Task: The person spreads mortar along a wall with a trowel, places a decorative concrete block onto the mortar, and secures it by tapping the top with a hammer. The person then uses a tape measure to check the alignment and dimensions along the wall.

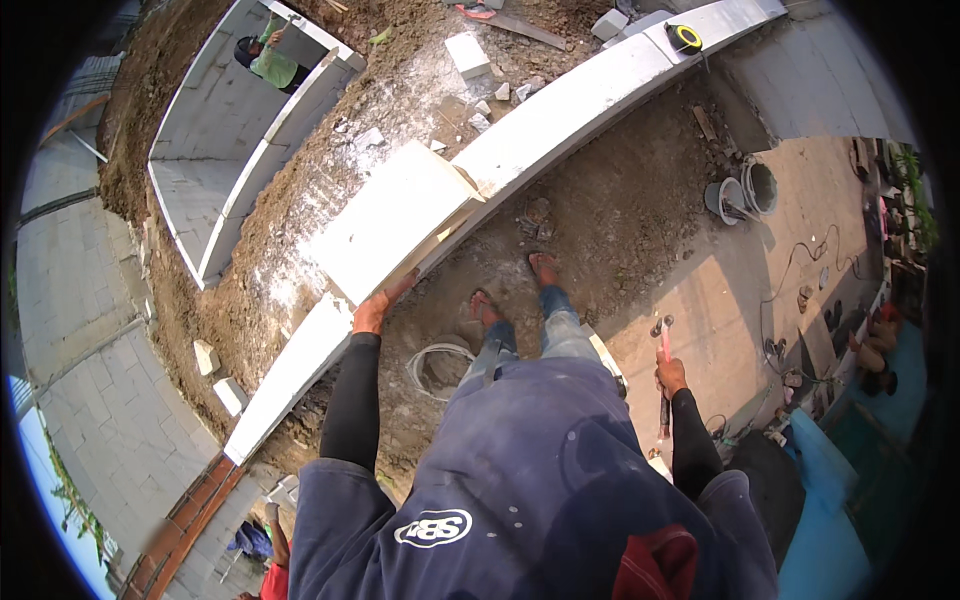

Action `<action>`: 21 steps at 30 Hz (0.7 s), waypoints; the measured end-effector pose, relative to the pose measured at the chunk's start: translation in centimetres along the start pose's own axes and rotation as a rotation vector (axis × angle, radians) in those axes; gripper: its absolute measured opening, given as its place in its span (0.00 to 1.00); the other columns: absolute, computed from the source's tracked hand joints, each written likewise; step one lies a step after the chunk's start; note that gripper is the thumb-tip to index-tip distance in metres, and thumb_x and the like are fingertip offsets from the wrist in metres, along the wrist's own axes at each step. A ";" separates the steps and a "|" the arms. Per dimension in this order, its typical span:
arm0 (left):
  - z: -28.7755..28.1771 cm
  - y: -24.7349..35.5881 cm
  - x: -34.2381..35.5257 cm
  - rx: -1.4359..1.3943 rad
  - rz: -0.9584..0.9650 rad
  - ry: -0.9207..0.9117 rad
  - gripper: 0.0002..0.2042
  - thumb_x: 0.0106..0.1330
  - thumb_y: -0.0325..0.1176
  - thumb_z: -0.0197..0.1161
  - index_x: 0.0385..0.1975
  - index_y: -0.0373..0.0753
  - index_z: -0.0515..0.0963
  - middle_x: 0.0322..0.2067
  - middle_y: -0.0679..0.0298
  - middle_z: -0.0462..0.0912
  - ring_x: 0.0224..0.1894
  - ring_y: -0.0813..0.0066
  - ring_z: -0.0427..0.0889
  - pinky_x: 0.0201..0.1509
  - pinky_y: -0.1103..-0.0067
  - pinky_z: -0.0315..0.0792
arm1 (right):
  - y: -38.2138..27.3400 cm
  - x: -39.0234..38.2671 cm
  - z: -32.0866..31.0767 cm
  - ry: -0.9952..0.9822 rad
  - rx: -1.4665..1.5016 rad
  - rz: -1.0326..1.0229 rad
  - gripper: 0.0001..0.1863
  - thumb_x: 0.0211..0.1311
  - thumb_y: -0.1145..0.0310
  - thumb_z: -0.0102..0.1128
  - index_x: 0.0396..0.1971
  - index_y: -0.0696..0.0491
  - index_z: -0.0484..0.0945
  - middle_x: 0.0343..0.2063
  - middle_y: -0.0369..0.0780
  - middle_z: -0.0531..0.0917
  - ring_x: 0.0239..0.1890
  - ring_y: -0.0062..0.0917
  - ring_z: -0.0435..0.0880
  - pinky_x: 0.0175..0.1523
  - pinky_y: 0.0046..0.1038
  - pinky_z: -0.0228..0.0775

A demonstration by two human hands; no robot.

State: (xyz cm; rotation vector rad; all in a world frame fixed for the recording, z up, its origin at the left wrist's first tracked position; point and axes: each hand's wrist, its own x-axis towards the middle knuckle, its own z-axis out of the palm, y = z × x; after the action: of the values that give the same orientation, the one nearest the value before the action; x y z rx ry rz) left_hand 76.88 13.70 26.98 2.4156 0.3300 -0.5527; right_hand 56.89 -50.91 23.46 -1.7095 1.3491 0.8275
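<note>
My left hand [372, 308] grips the lower corner of a large white block [390, 220], which rests on a long white block wall [560, 130] crossing the view diagonally. My right hand [670, 374] holds a hammer [663, 340] upright beside my right hip, its head above my fist. A yellow tape measure [684, 39] lies on the far stretch of the wall. My sandalled feet stand on dirt below the block.
Grey buckets [728, 202] and cables stand and lie at right. A coiled hose or wire [440, 370] is by my feet. Broken blocks [467, 55] lie on soil beyond the wall. A co-worker [275, 65] is in a block-walled pit [180, 130]; another person [278, 565] is at lower left.
</note>
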 end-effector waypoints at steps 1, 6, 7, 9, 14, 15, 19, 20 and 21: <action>0.5 -1.2 0.3 0.013 0.024 -0.007 0.38 0.58 0.61 0.72 0.61 0.39 0.77 0.56 0.57 0.83 0.56 0.60 0.82 0.58 0.69 0.76 | 3.4 -0.4 -0.2 -0.042 -0.050 0.072 0.25 0.71 0.43 0.58 0.25 0.50 0.70 0.11 0.35 0.69 0.08 0.22 0.65 0.12 0.28 0.55; 1.9 -5.3 -0.4 0.173 0.092 0.196 0.36 0.60 0.63 0.69 0.60 0.40 0.78 0.55 0.58 0.83 0.58 0.62 0.79 0.62 0.67 0.66 | 8.1 -5.4 -1.2 -0.412 -0.438 0.133 0.26 0.67 0.50 0.66 0.15 0.52 0.70 0.10 0.38 0.72 0.09 0.28 0.68 0.15 0.34 0.58; 2.2 -5.4 -0.4 0.177 0.113 0.181 0.37 0.59 0.62 0.69 0.61 0.40 0.77 0.56 0.56 0.82 0.61 0.59 0.76 0.65 0.61 0.58 | 8.0 -6.1 -1.9 -0.483 -0.540 0.042 0.25 0.66 0.52 0.67 0.16 0.53 0.72 0.11 0.38 0.72 0.09 0.28 0.69 0.15 0.35 0.59; 1.8 -3.7 1.0 0.191 0.200 0.152 0.39 0.58 0.61 0.71 0.63 0.40 0.75 0.59 0.54 0.79 0.65 0.54 0.71 0.71 0.51 0.42 | 9.8 -4.8 -3.5 -0.560 -0.624 -0.175 0.21 0.66 0.56 0.67 0.19 0.55 0.75 0.12 0.38 0.73 0.10 0.28 0.69 0.16 0.34 0.59; 1.3 -2.3 1.2 0.316 0.223 0.163 0.27 0.70 0.54 0.60 0.68 0.57 0.70 0.59 0.64 0.80 0.60 0.66 0.77 0.64 0.65 0.64 | 7.8 -3.6 -3.0 -0.503 -0.545 -0.083 0.16 0.63 0.63 0.71 0.23 0.58 0.78 0.13 0.38 0.74 0.11 0.26 0.70 0.16 0.32 0.59; 1.5 -2.2 1.4 0.334 0.187 0.149 0.24 0.74 0.52 0.57 0.69 0.62 0.68 0.60 0.68 0.80 0.58 0.69 0.79 0.61 0.70 0.72 | 5.5 -4.4 -1.9 -0.378 -0.449 0.058 0.17 0.61 0.63 0.73 0.22 0.58 0.77 0.13 0.37 0.74 0.10 0.24 0.70 0.15 0.31 0.59; 1.9 -7.9 0.0 0.468 0.165 0.062 0.21 0.78 0.46 0.53 0.69 0.70 0.66 0.64 0.75 0.77 0.60 0.72 0.78 0.64 0.75 0.70 | -2.7 -5.7 1.1 -0.146 -0.320 -0.015 0.20 0.58 0.60 0.76 0.24 0.57 0.74 0.14 0.37 0.75 0.10 0.22 0.72 0.13 0.27 0.58; 2.2 -7.4 0.3 0.487 0.185 0.019 0.21 0.78 0.46 0.53 0.69 0.70 0.66 0.65 0.76 0.76 0.60 0.73 0.78 0.64 0.76 0.70 | -3.6 -5.5 1.2 -0.116 -0.280 -0.070 0.20 0.60 0.59 0.75 0.32 0.59 0.75 0.16 0.35 0.74 0.12 0.20 0.71 0.14 0.26 0.59; 2.5 -7.3 0.3 0.507 0.196 -0.024 0.21 0.78 0.45 0.53 0.69 0.70 0.67 0.65 0.77 0.76 0.60 0.73 0.78 0.64 0.77 0.69 | -5.4 -6.1 1.4 -0.145 -0.257 -0.094 0.20 0.61 0.57 0.74 0.34 0.57 0.74 0.18 0.33 0.73 0.13 0.18 0.72 0.15 0.24 0.60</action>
State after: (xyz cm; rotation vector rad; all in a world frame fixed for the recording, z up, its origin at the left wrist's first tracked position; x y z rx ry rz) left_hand 73.75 17.77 21.21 2.8800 -0.0727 -0.6333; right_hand 60.81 -46.19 29.03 -1.8528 1.0942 1.0860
